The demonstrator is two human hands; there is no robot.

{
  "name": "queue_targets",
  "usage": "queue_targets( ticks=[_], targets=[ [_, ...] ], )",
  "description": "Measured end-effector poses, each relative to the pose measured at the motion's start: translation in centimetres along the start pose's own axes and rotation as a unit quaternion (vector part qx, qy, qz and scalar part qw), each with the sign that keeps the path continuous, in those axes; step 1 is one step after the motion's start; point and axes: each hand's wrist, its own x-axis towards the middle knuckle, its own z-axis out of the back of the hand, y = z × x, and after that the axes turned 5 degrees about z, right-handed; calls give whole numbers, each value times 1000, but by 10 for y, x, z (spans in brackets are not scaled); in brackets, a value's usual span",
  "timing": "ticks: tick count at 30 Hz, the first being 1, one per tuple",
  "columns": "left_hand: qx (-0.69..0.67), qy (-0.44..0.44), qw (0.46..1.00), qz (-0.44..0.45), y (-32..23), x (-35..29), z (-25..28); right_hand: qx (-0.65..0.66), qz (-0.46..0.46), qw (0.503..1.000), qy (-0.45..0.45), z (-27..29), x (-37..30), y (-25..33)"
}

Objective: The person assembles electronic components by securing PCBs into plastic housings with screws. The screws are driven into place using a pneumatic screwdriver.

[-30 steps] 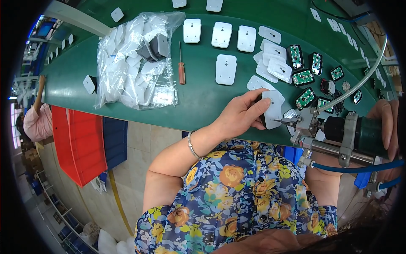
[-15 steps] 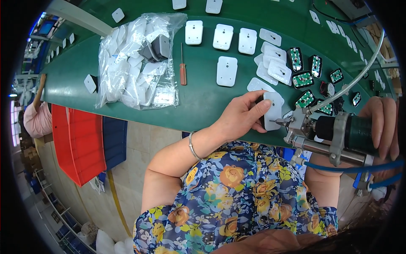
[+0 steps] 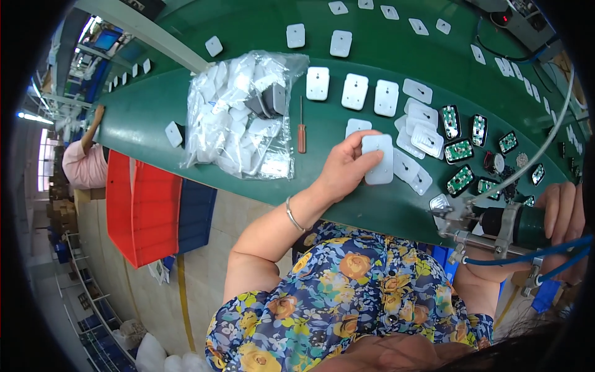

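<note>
White cover in hand: a rounded rectangular white plastic cover (image 3: 379,159), lifted just off the green bench top (image 3: 260,204), near its front edge.
Left hand: the left hand (image 3: 343,167) has thumb and fingers closed on the cover's left edge, holding it up and flat to the camera.
Right hand: the right hand (image 3: 563,214) is wrapped tight round a green-bodied air screwdriver (image 3: 496,226), whose tip points left, well apart from the cover (blue hoses trail off to the right).
Just beside: a loose heap of more white covers (image 3: 421,133) right of the held one; a single cover (image 3: 358,126) partly behind the hand.
Farther out: green circuit boards (image 3: 460,150) laid out singly toward the right; a row of white covers (image 3: 355,92) higher up; a small orange-handled screwdriver (image 3: 302,129); a clear bag of white parts (image 3: 238,121) at left.
Progress, as judged: one cover picked, not yet met by driver or board. Many covers and boards lie separate, so most of the work looks undone.
Edge of view: red bins (image 3: 139,204) below the bench; another person's pink sleeve (image 3: 87,164) far left.
</note>
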Motion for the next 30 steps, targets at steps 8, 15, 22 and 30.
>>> queue_targets(
  ticks=[8,15,22,30],
  targets=[
    [344,-71,930,-108,-86,185,27,-125,-9,983,-136,-21,-5,-1],
    [586,-50,808,-45,-64,264,29,-162,9,983,-90,-10,9,1],
    [672,-138,707,-170,-98,166,18,-159,107,916,-351,-45,23,-26],
    [602,-101,792,-21,-22,19,42,-86,153,972,-156,-37,32,-51]
  ],
)
